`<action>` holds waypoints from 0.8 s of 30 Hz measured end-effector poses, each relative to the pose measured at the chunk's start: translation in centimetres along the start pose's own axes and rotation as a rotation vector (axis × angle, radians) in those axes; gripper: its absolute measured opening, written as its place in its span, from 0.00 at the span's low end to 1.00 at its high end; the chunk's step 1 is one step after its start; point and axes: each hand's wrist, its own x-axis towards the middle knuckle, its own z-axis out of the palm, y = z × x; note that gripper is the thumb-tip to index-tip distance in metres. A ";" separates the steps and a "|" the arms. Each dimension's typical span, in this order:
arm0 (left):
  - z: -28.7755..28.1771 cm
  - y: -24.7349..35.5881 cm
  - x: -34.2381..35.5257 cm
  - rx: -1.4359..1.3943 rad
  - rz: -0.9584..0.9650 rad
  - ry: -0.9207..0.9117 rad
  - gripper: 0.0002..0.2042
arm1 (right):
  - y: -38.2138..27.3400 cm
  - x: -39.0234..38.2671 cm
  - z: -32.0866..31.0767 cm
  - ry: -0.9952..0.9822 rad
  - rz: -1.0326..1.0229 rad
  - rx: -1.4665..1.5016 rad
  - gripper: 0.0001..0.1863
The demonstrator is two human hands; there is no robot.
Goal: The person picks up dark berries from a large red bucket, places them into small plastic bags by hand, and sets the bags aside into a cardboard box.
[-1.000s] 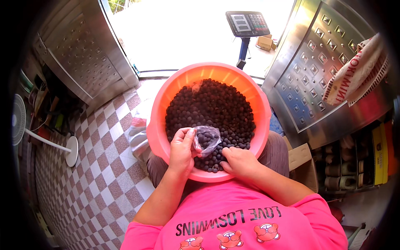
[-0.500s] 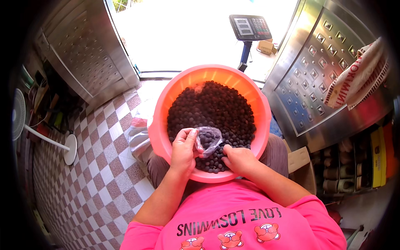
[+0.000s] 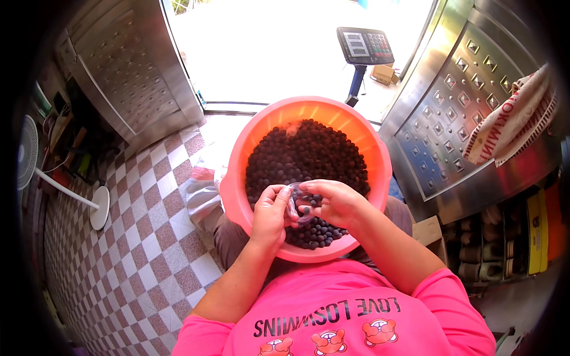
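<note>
A big orange plastic basin [image 3: 252, 148] rests on my lap, heaped with small dark round berries [image 3: 303, 157]. Over its near side both hands meet on a small clear plastic bag [image 3: 295, 204] holding some berries. My left hand [image 3: 268, 216] pinches the bag's left edge between thumb and fingers. My right hand [image 3: 333, 202] grips the bag's top and right side, fingers curled over it. Most of the bag is hidden between the two hands.
A checked tile floor [image 3: 136, 249] spreads to the left, with a white standing fan [image 3: 35, 172] on it. Embossed steel panels [image 3: 457, 118] stand on the right, a striped cloth [image 3: 510, 118] hanging there. A platform scale display [image 3: 365, 47] stands in the sunlit doorway. A crumpled bag [image 3: 199, 193] lies beside the basin.
The hands have drawn closer together over the bag, closing its open mouth; my right hand has moved from the basin's rim onto the bag's top.
</note>
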 end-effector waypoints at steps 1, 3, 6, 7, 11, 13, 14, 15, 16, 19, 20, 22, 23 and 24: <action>0.0 0.0 0.0 -0.001 0.002 -0.002 0.06 | -0.1 -0.3 -0.1 -0.015 -0.004 -0.019 0.10; 0.0 0.0 0.0 -0.001 0.008 -0.005 0.06 | 0.0 -0.5 0.4 -0.009 -0.038 -0.038 0.12; -0.1 0.0 -0.1 -0.003 0.010 -0.008 0.06 | -0.2 -1.2 1.1 0.034 -0.076 -0.179 0.15; -0.1 0.1 -0.1 -0.006 0.008 -0.004 0.06 | -0.2 -1.4 1.2 0.067 -0.077 -0.300 0.16; 0.0 0.1 0.0 0.011 0.017 -0.028 0.06 | -0.7 -1.2 -0.8 0.109 -0.475 -0.742 0.11; 0.2 0.2 -0.1 0.009 0.004 -0.004 0.06 | -1.2 -1.6 -2.2 0.217 -0.524 -0.972 0.07; 0.2 0.2 -0.2 0.010 0.004 -0.003 0.06 | -1.3 -1.8 -2.9 0.259 -0.540 -1.127 0.06; 0.2 0.2 -0.2 0.011 0.002 -0.003 0.06 | -1.2 -2.0 -3.7 0.218 -0.536 -1.231 0.06; 0.1 0.2 -0.2 0.011 0.001 -0.003 0.06 | -0.8 -2.4 -4.3 0.175 -0.531 -1.334 0.06; 0.0 0.2 -0.1 0.014 0.004 -0.008 0.06 | 0.8 -4.0 -4.7 0.119 -0.298 -1.542 0.12; -0.1 0.1 -0.1 0.015 0.001 -0.006 0.06 | 1.5 -4.3 -4.9 0.107 -0.312 -1.657 0.13; 0.0 0.2 -0.1 0.019 0.008 -0.013 0.05 | 3.0 -4.5 -5.2 0.093 -0.377 -1.724 0.14; 0.1 0.2 -0.1 0.021 0.007 -0.016 0.05 | 3.5 -4.6 -5.0 0.123 -0.348 -1.760 0.13; 0.1 0.2 -0.2 0.019 0.003 -0.014 0.05 | 3.6 -4.6 -4.8 0.146 -0.319 -1.795 0.12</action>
